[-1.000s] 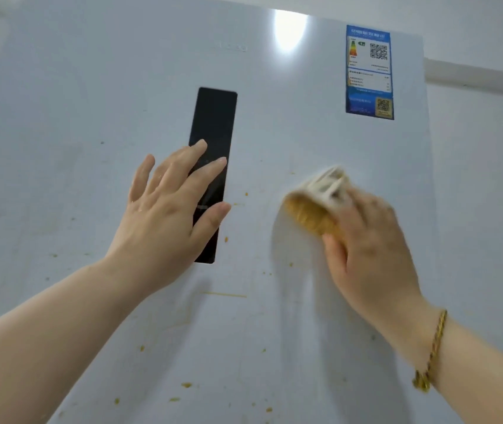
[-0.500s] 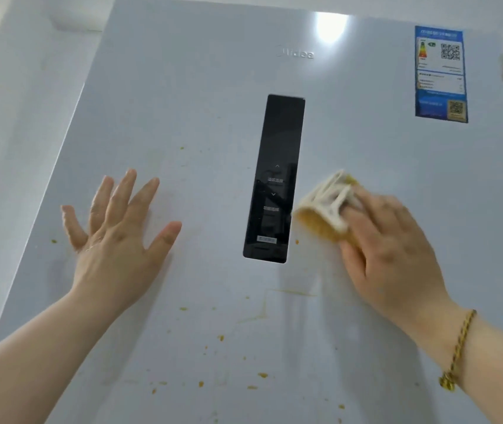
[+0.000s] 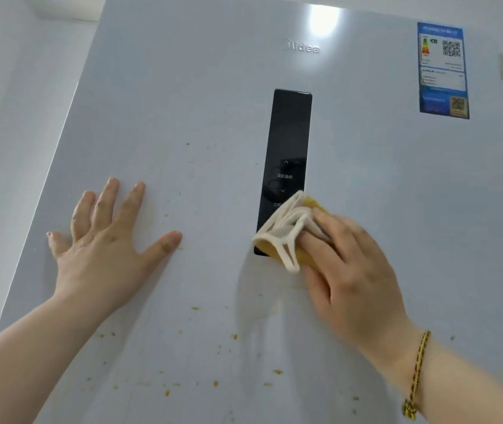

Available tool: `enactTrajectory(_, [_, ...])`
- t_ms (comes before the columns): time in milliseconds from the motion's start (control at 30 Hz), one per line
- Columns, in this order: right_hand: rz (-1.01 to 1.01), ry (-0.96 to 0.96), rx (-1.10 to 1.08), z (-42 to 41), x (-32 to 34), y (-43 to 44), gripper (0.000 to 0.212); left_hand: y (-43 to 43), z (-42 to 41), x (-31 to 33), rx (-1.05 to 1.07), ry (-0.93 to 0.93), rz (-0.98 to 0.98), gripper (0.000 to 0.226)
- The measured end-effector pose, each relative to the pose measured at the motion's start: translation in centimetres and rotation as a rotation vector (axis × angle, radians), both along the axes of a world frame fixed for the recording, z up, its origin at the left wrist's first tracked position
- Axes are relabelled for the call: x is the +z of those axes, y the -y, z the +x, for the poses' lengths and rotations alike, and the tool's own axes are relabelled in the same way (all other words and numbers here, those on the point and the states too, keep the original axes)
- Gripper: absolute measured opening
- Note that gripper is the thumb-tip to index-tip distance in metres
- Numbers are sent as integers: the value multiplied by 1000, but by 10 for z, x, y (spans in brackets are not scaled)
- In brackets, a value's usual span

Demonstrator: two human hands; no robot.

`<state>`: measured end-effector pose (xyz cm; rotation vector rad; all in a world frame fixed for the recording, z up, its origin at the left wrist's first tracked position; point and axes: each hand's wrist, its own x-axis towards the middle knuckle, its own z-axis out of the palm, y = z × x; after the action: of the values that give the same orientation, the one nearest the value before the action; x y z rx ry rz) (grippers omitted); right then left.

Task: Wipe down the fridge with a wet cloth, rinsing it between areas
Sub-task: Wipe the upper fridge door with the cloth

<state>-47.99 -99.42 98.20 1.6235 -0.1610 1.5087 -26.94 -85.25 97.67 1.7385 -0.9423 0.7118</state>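
1. Pale grey and glossy, the fridge door (image 3: 183, 102) fills the view, with a raised brand logo (image 3: 302, 48) near its top.
2. A tall black control panel (image 3: 288, 148) sits in the middle of the door, and a blue energy label (image 3: 443, 70) is stuck at the upper right.
3. The cloth (image 3: 287, 231), yellow with a white edging, is bunched up and pressed against the door over the panel's lower right corner.
4. The right hand (image 3: 351, 270) holds the cloth, its fingers bent over the wad and the thumb lying below it against the door. A braided yellow bracelet (image 3: 417, 371) circles that wrist.
5. The left hand (image 3: 106, 240) lies flat on the door well to the left of the panel, fingers spread wide and holding nothing.
6. Small orange specks (image 3: 195, 308) dot the door, thickest below both hands, with a few between the left hand and the panel.
7. A white wall (image 3: 14, 117) stands beside the door on the left.
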Motion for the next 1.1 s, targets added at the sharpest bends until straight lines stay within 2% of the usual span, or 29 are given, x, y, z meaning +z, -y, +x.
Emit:
enactTrajectory(100, [-53,-95,-28,-11,18,1,30,0,-1,-1,-1,7,-7,92])
enactTrajectory(167, [-45,-9,-68,-15,48,1,35,0,-1,-1,-4,6,-10,92])
enactTrajectory(233, [70,148,-56,-12,71,-3,36,1,1,-2,0,7,-4,92])
enactTrajectory(333, [184,299,-35,4,66,-7,35,2,3,-3,-6,2,1,86])
enactTrajectory(400, [115,195,-33,16,41,-8,36,2,5,-2,-14,4,0,80])
enactTrajectory(500, [-81,-85,-59,26,0,-10,31,3,7,-4,-16,11,3,78])
enactTrajectory(567, [-146,-184,-82,24,5,-13,29,2,8,-3,-23,7,4,78])
enactTrajectory(633, [-126,-129,-104,24,25,-12,30,2,7,-3,-30,7,5,78])
enactTrajectory(767, [91,161,-118,36,41,-20,44,1,6,-3,-23,12,19,78])
enactTrajectory(833, [58,126,-145,50,22,-25,48,0,7,-4,-20,18,23,77])
enactTrajectory(967, [-95,-98,-202,61,4,-29,51,-2,12,-3,-20,39,38,73])
enactTrajectory(1033, [-110,-38,-219,59,22,-28,50,-4,16,-3,-17,59,52,71])
enactTrajectory(1100, [-24,72,-212,59,46,-29,49,-6,18,-4,-19,81,63,70])
